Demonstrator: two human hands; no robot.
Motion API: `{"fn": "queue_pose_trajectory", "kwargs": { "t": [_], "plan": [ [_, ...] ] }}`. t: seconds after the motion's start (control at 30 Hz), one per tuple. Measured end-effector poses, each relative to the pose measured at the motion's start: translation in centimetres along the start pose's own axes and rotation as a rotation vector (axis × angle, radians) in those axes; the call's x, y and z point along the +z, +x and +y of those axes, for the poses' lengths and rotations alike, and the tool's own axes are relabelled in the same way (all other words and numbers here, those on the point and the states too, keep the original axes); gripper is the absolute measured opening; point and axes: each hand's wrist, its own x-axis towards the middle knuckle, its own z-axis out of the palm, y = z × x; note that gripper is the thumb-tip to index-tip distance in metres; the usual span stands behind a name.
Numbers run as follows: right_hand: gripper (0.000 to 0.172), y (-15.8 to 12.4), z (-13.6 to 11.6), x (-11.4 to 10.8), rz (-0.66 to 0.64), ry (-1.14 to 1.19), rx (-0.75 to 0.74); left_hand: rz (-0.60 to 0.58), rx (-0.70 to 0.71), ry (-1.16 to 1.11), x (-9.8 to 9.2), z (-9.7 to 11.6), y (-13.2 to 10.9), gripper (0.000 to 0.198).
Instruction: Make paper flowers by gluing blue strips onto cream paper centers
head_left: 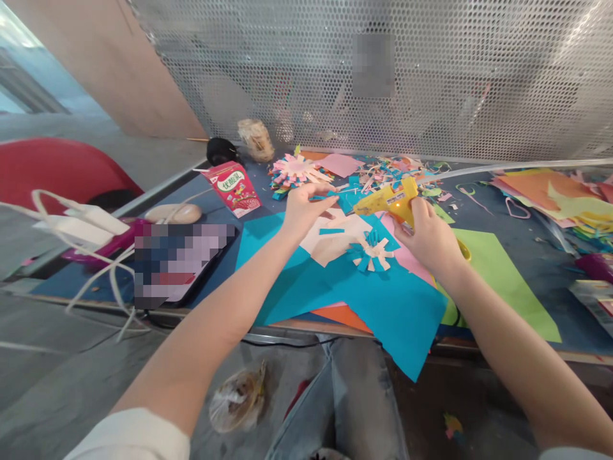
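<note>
My right hand (428,233) is closed round the grip of a yellow glue gun (387,199), whose nozzle points left. Just past that nozzle, my left hand (309,207) pinches a small blue paper piece (348,199) between thumb and fingers. Below the hands lie pale paper (318,252) with a narrow blue strip (332,230) on it, and a fringed blue-and-white paper flower (371,252). Large blue paper sheets (306,287) spread under these and hang over the table's front edge. A fringed pink-and-white paper flower (297,169) stands behind my left hand.
Paper scraps (397,171) cover the back of the table before a perforated metal panel (297,64). To the left are a red drink carton (234,188), a tablet (191,262) and a white cable (115,281). Green paper (502,281) and stacked coloured paper (550,191) lie right.
</note>
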Motion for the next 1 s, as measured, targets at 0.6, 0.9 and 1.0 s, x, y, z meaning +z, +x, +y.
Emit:
{"fn": "queue_pose_trajectory", "kwargs": {
  "t": [0.6, 0.9, 1.0],
  "plan": [
    [0.031, 0.1, -0.4, -0.5, -0.066, -0.067, 0.002, 0.009, 0.011, -0.001, -0.2, -0.2, 0.3, 0.025],
    [0.033, 0.3, -0.6, -1.3, -0.158, -0.085, 0.074, 0.003, 0.013, -0.008, -0.4, -0.4, 0.4, 0.026],
    [0.034, 0.3, -0.6, -1.3, -0.162, -0.077, 0.071, 0.013, -0.011, -0.023, -0.4, -0.4, 0.5, 0.025]
  ]
}}
